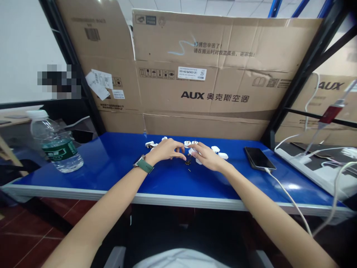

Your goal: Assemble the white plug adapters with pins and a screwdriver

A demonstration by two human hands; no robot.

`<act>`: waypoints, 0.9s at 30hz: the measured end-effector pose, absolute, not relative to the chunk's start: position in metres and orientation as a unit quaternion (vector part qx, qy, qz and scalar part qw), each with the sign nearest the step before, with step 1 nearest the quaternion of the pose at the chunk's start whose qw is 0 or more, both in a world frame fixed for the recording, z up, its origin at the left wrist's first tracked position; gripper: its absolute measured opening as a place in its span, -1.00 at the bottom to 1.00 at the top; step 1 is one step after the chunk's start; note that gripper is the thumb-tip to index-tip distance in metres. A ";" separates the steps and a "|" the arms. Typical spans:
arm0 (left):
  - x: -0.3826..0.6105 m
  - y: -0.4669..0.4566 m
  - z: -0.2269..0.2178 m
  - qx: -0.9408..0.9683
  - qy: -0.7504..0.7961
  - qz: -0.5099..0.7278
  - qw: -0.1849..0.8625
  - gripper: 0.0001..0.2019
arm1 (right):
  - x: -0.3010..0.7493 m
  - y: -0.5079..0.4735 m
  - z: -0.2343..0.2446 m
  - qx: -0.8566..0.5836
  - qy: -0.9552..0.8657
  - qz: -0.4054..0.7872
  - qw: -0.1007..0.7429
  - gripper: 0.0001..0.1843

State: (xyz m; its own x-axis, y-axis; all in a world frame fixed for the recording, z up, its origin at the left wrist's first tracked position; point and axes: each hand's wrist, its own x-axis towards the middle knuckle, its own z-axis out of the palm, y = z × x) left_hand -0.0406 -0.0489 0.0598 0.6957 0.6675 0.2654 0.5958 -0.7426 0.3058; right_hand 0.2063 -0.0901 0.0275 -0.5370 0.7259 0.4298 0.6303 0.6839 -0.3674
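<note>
My left hand, with a watch on its wrist, hovers over the blue table. Its fingers are bent and apart, with nothing visible between them. My right hand pinches a small white plug part, partly covered by its fingers. Below and between the hands lie small dark and brass-coloured metal pieces and one thin pin. White plug pieces with metal prongs stand just behind. Another white piece sits under my right hand. More white plug parts lie beyond my left hand.
White plug covers lie right of my right hand. A phone with a charging cable rests farther right, near a white power strip. A water bottle stands at the left. Cardboard walls the table's back.
</note>
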 end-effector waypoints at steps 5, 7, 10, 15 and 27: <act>-0.036 -0.054 0.057 0.949 0.234 0.154 0.143 -0.69 | 0.209 -0.082 0.027 -0.427 -0.828 0.065 0.357 -0.61; -0.030 -0.058 0.053 0.956 0.194 0.144 0.168 -0.75 | 0.211 -0.079 0.026 -0.438 -0.812 0.062 0.379 -0.62; -0.020 -0.063 0.046 0.963 0.155 0.134 0.176 -0.82 | 0.214 -0.076 0.026 -0.442 -0.805 0.062 0.391 -0.62; -0.013 -0.063 0.041 0.967 0.150 0.143 0.147 -0.87 | 0.214 -0.077 0.026 -0.434 -0.809 0.063 0.391 -0.61; -0.020 -0.058 0.047 0.923 0.271 0.265 0.060 -0.92 | 0.210 -0.087 0.035 -0.446 -0.784 0.125 0.413 -0.62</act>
